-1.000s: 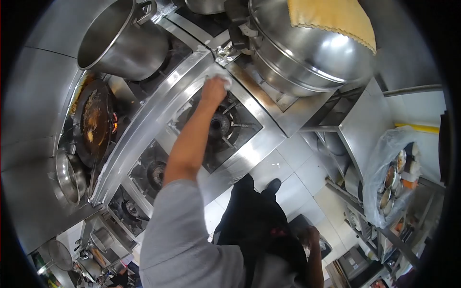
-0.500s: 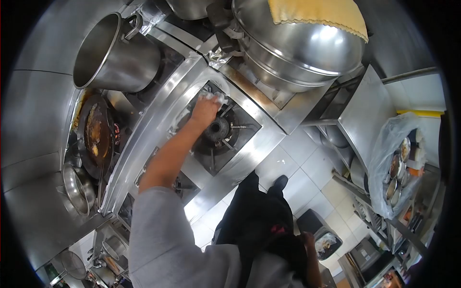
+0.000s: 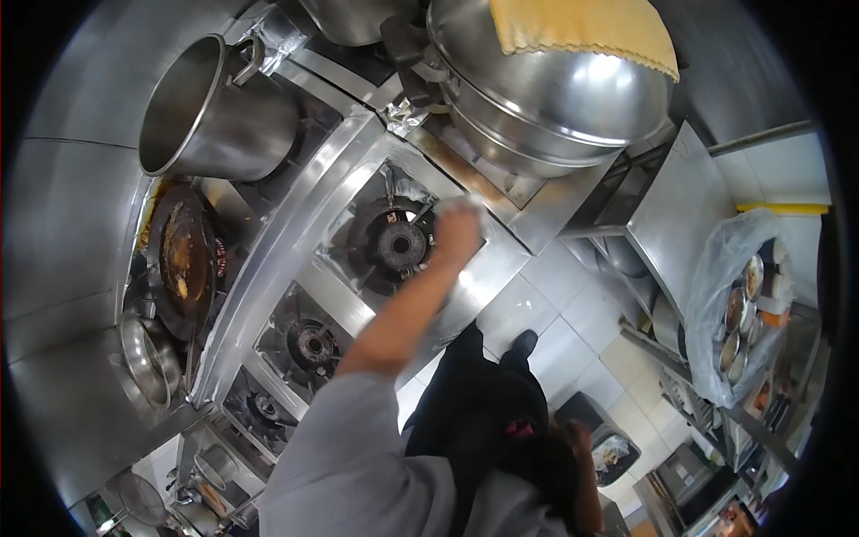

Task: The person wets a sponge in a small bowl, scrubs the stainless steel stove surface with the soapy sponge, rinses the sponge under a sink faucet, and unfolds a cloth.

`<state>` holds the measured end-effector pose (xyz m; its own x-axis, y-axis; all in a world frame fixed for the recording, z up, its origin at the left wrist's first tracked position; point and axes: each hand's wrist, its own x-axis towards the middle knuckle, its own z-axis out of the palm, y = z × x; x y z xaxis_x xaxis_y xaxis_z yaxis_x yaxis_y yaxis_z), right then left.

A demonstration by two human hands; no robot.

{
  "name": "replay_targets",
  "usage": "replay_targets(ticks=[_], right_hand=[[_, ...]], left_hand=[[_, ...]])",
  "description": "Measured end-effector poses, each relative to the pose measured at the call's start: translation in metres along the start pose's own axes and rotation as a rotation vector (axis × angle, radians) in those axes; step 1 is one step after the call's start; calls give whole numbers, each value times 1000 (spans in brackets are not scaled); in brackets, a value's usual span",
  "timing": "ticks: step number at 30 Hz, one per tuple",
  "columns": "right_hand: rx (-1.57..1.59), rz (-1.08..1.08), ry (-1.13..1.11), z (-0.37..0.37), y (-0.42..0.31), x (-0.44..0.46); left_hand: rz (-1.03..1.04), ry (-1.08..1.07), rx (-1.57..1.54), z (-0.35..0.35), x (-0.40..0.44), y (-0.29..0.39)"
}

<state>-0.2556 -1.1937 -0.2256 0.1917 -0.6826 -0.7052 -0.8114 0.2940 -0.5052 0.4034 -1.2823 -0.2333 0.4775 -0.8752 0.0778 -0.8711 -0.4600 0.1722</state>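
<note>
My left hand (image 3: 459, 234) is closed on a whitish wad (image 3: 465, 206), perhaps a cloth or sponge; motion blur hides its exact kind. It presses at the right edge of a gas burner (image 3: 402, 244), where the grate meets the steel stove top (image 3: 491, 279). White suds or wet streaks show around the burner's upper and left sides. Down by my side hangs my right hand (image 3: 577, 436), near a black bin (image 3: 591, 421); its fingers are too small and dark to make out.
A tall pot (image 3: 242, 134) and a dark, oily wok (image 3: 182, 259) stand to the left. A large domed steel steamer (image 3: 546, 107) with a yellow cloth (image 3: 586, 36) on top is ahead. A steel shelf unit (image 3: 676, 206) and a plastic bag of tins (image 3: 734, 313) are on the right.
My left hand has swept with the whitish wad from the burner's far side to its right edge. A second burner, partly covered before by my arm, now shows. My right hand stays low.
</note>
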Motion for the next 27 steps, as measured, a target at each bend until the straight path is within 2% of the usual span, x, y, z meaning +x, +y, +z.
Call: replay_targets(ticks=[1,2,3,4,5,6,9,11,12,14,17,18,20,22,23,24,25,26,27], right_hand=[[-41,79,-35,4,9,8],[-83,165,-71,4,15,8],[-82,161,-68,2,13,9],[-141,37,-73,-1,8,9],[-202,-82,-80,-5,5,8],[-205,-75,-78,-7,3,4],[-24,-55,23,-11,2,-2],[19,60,28,-11,15,-13],[22,57,29,-12,23,-16],[-209,-51,0,-13,44,-18],[-188,-119,-21,-13,39,-25],[-210,-136,-55,-14,31,-30],[-200,-75,-93,-15,39,-16],[-194,-14,-134,-17,33,-11],[-121,37,-76,-19,12,-7],[-46,85,-20,-21,-10,-6],[-173,27,-130,-25,-1,16],[-185,15,-144,-27,-9,23],[-349,-14,-186,-30,-22,38]], left_hand=[[89,29,-35,-11,-13,25],[86,27,-35,-8,-13,15],[42,78,-29,-1,-4,-8],[-2,130,-24,1,7,-33],[-157,-12,-45,-21,23,-60],[-309,-161,-66,-45,33,-82],[-254,-51,137,-60,21,-99],[-336,-290,79,-69,-12,-88],[-335,-287,81,-76,-21,-92],[-475,-262,72,-100,-28,-112],[-297,-7,-33,-110,5,-126],[-244,54,-85,-104,28,-121],[-383,14,-199,-81,57,-97],[-312,151,-95,-27,57,-56],[-287,102,91,-14,48,-21],[-348,1,-17,-6,32,19],[-434,53,-113,29,12,58],[-433,-84,-108,20,-8,100],[-319,133,-211,44,-40,127]])
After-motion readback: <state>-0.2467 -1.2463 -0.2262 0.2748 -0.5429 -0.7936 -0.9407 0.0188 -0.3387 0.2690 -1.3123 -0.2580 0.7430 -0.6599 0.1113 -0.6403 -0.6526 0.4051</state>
